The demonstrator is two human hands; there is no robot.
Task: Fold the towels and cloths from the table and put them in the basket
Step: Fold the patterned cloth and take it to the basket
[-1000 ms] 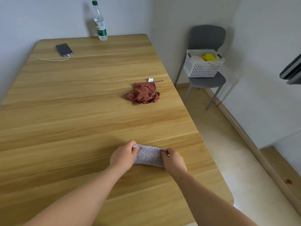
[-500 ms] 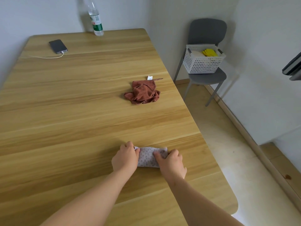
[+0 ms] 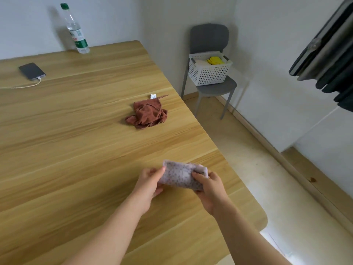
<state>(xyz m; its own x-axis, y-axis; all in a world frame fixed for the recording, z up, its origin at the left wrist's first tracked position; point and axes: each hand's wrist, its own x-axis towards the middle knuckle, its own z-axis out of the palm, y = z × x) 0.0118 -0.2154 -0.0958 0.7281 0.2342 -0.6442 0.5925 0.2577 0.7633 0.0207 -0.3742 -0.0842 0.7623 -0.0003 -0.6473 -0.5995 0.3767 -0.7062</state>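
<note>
Half a second before, the spotted cloth (image 3: 182,175) had lain pressed flat on the worktop (image 3: 76,150). Now it had come up off the wood, near the right-hand edge, carried between both hands. The left hand (image 3: 150,183) pinched its left end, thumb on top and fingers curled beneath. The right hand (image 3: 210,186) gripped the right end the same way. I took that to mean the folding of this piece was done and the carry to the basket (image 3: 210,75) was starting. The basket sat well apart on the grey chair (image 3: 209,38) beyond the worktop's corner, with something yellow and something pale already inside.

The cloth looked like a small, thick, pale lilac packet with dark dots, several layers deep, its edges soft and a little blurred. It seemed limp enough to spring open if either grip slackened.

The brown cloth (image 3: 148,114) lay crumpled farther up the worktop, not yet folded.
</note>
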